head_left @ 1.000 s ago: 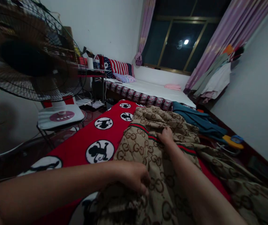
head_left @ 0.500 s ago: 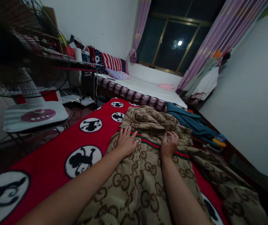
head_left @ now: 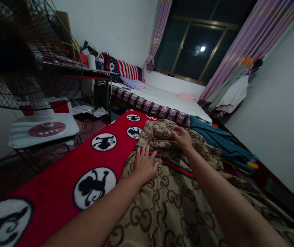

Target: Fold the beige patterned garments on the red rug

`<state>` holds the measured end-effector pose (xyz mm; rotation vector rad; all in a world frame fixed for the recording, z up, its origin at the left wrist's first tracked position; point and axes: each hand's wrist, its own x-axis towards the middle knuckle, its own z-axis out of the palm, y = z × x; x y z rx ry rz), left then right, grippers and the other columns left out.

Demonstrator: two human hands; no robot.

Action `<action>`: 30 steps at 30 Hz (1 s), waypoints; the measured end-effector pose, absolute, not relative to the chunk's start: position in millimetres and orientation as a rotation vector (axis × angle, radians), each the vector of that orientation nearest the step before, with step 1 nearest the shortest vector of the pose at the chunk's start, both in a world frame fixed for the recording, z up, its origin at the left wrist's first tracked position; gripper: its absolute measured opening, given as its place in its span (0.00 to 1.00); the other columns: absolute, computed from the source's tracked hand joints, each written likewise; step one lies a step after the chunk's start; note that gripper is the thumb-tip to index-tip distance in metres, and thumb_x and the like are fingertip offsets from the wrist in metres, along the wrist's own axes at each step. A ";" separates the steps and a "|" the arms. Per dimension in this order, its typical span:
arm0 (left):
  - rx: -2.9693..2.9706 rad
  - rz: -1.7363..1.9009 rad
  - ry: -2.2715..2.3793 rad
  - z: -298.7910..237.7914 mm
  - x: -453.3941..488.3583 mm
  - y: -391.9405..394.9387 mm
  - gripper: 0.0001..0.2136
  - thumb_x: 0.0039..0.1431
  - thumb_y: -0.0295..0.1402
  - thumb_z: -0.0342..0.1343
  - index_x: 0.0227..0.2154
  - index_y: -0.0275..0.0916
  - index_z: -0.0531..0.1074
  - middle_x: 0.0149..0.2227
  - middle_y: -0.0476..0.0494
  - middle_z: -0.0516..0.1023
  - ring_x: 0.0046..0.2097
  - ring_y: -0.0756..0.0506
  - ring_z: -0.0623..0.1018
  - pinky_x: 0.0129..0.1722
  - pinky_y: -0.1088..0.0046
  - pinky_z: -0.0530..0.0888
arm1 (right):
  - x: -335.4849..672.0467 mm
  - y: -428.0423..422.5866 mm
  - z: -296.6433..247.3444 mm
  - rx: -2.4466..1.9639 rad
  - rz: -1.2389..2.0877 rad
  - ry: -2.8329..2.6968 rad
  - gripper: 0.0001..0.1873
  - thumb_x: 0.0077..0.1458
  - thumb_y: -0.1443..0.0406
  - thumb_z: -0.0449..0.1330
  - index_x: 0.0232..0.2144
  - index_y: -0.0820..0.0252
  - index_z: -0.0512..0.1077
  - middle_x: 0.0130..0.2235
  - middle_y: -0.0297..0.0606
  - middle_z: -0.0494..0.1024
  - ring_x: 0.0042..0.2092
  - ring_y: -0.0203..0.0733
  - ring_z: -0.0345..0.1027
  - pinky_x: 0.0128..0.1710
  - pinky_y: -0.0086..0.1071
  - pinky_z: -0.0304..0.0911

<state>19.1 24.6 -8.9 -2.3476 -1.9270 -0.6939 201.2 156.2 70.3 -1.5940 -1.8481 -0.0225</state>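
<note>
A tan garment [head_left: 172, 195] printed with brown interlocking letters lies spread out in front of me. Across it runs a green and red striped band [head_left: 178, 167]. My left hand [head_left: 145, 166] rests flat on the cloth by the left end of this band, fingers spread. Farther up, my right hand [head_left: 183, 138] has its fingers curled at the rumpled upper part of the garment, thumb and forefinger at a fold. The fingertips partly hide the cloth there. Beneath the garment is a red blanket [head_left: 59, 192] with black figures in white circles.
At the left stands a fan [head_left: 44, 125] on a stool. A cluttered desk [head_left: 85, 70] is behind it. A teal garment [head_left: 214, 140] lies to the right of the tan one. Beyond are a bed [head_left: 159, 92], a window and hanging clothes [head_left: 233, 92].
My right hand has moved up from the striped band to the garment's upper part. My left hand stays flat on the cloth. The view has shifted slightly.
</note>
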 end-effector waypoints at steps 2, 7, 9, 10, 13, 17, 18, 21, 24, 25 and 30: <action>-2.359 -0.696 -1.938 -8.4 18.7 24.8 0.25 0.63 0.47 0.45 0.60 0.45 0.64 0.67 0.37 0.56 0.68 0.36 0.53 0.66 0.51 0.46 | 182.9 169.1 75.3 -1.590 -0.020 -2.123 0.28 0.51 0.54 0.62 0.53 0.58 0.69 0.47 0.41 0.78 0.47 0.46 0.70 0.47 0.36 0.62; -2.395 -0.726 -1.938 -9.1 18.2 25.7 0.29 0.62 0.48 0.46 0.64 0.43 0.57 0.68 0.37 0.53 0.68 0.36 0.51 0.66 0.50 0.46 | 181.8 187.2 71.2 -1.778 -0.208 -2.163 0.18 0.55 0.54 0.58 0.41 0.58 0.77 0.38 0.43 0.80 0.41 0.48 0.72 0.39 0.34 0.62; -2.406 -0.738 -1.932 -10.4 18.4 26.6 0.30 0.62 0.48 0.46 0.65 0.41 0.55 0.68 0.36 0.52 0.69 0.37 0.50 0.66 0.50 0.46 | 191.4 191.0 62.4 -1.907 -0.336 -1.931 0.20 0.59 0.54 0.52 0.43 0.59 0.76 0.38 0.45 0.79 0.41 0.49 0.72 0.37 0.34 0.62; -2.412 -0.739 -1.932 -11.0 18.5 27.1 0.30 0.62 0.48 0.46 0.65 0.40 0.56 0.68 0.36 0.52 0.69 0.37 0.50 0.66 0.50 0.46 | 194.9 192.1 56.5 -1.969 -0.383 -1.872 0.21 0.59 0.53 0.51 0.43 0.58 0.76 0.38 0.45 0.79 0.41 0.48 0.72 0.37 0.35 0.62; -2.423 -0.735 -1.936 -12.1 18.8 27.9 0.29 0.63 0.48 0.45 0.64 0.40 0.58 0.68 0.37 0.53 0.68 0.37 0.51 0.66 0.50 0.46 | 193.2 192.0 39.9 -2.081 -0.417 -1.960 0.14 0.55 0.59 0.56 0.38 0.59 0.78 0.37 0.47 0.79 0.41 0.50 0.71 0.40 0.38 0.62; -2.423 -0.717 -1.947 -11.9 19.5 27.3 0.29 0.62 0.49 0.44 0.63 0.41 0.59 0.68 0.38 0.52 0.68 0.36 0.51 0.66 0.50 0.46 | 164.4 187.2 39.8 -1.916 -0.526 -2.000 0.17 0.57 0.69 0.51 0.45 0.62 0.75 0.51 0.53 0.74 0.53 0.55 0.64 0.55 0.49 0.52; -2.418 -0.710 -1.953 -11.8 19.8 27.1 0.30 0.62 0.49 0.44 0.63 0.41 0.59 0.68 0.39 0.52 0.69 0.36 0.50 0.66 0.50 0.46 | 155.7 186.0 42.1 -1.789 -0.556 -2.025 0.19 0.58 0.69 0.49 0.48 0.61 0.73 0.56 0.50 0.71 0.57 0.54 0.61 0.58 0.50 0.47; -2.402 -0.694 -1.973 -11.5 20.9 26.7 0.31 0.63 0.49 0.43 0.64 0.36 0.57 0.68 0.38 0.52 0.69 0.37 0.49 0.67 0.52 0.44 | 136.2 186.1 41.1 -1.454 -0.488 -2.224 0.20 0.62 0.63 0.48 0.54 0.55 0.68 0.63 0.41 0.64 0.63 0.49 0.53 0.63 0.51 0.39; -2.411 -0.695 -1.981 -11.2 21.2 26.8 0.33 0.63 0.48 0.42 0.65 0.32 0.53 0.68 0.37 0.51 0.69 0.38 0.50 0.67 0.54 0.45 | 130.2 193.0 23.8 -1.542 -0.168 -2.450 0.22 0.65 0.58 0.46 0.58 0.52 0.65 0.65 0.38 0.59 0.66 0.48 0.46 0.63 0.53 0.40; -2.417 -0.696 -1.977 -11.1 21.0 26.8 0.33 0.63 0.48 0.43 0.65 0.32 0.54 0.68 0.37 0.51 0.69 0.38 0.50 0.67 0.55 0.45 | 130.1 195.9 17.1 -1.605 -0.065 -2.476 0.23 0.65 0.57 0.45 0.59 0.52 0.63 0.66 0.38 0.58 0.67 0.48 0.45 0.63 0.54 0.41; -2.418 -0.680 -1.958 -10.8 18.9 27.3 0.31 0.63 0.47 0.42 0.64 0.32 0.56 0.67 0.38 0.54 0.68 0.39 0.51 0.67 0.55 0.46 | 136.8 195.2 8.4 -1.651 0.015 -2.429 0.22 0.64 0.56 0.48 0.58 0.53 0.65 0.63 0.37 0.63 0.65 0.45 0.53 0.61 0.47 0.49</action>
